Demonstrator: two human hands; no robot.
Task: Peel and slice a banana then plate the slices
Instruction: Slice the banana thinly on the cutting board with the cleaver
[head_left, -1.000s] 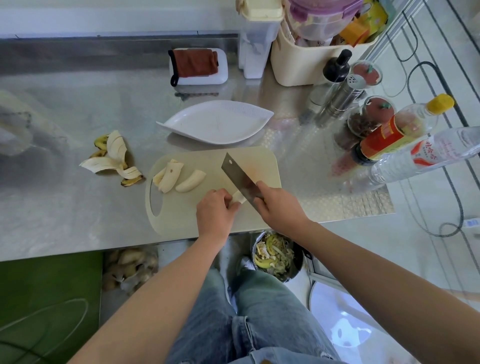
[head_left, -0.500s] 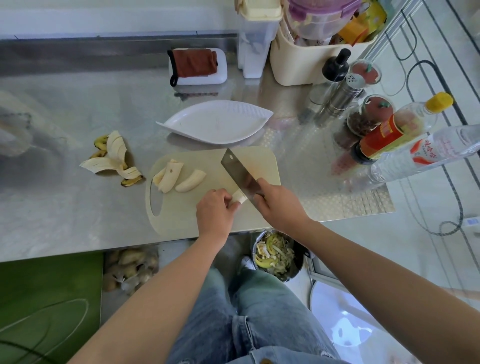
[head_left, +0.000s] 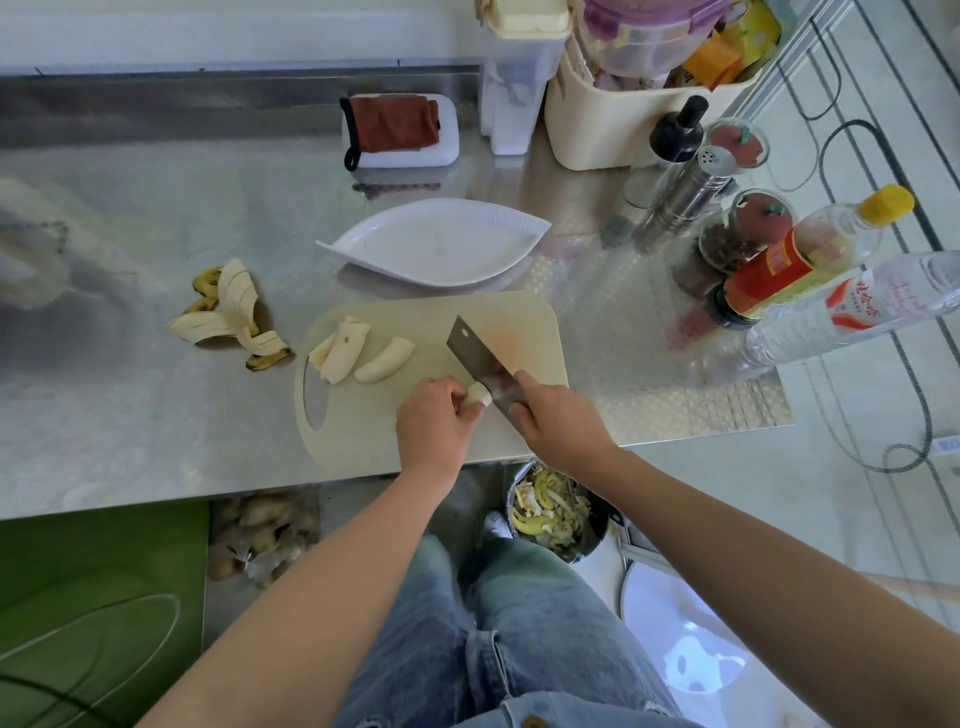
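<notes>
Since 1 s ago hardly any shift: cleaver (head_left: 475, 358) blade sits a touch lower, and more of the banana stub (head_left: 478, 397) shows. L to R: peel (head_left: 228, 312) lies on steel counter (head_left: 130, 415), just left of cutting board (head_left: 363, 431). Banana pieces (head_left: 384, 360) lie together on board's left part. L hand (head_left: 434, 426), fingers curled, pinches the stub near board's middle. Blade is tilted, right against stub's R end. R hand (head_left: 558, 418) is wrapped tight round cleaver handle. White plate (head_left: 441, 249) sits just behind board.
</notes>
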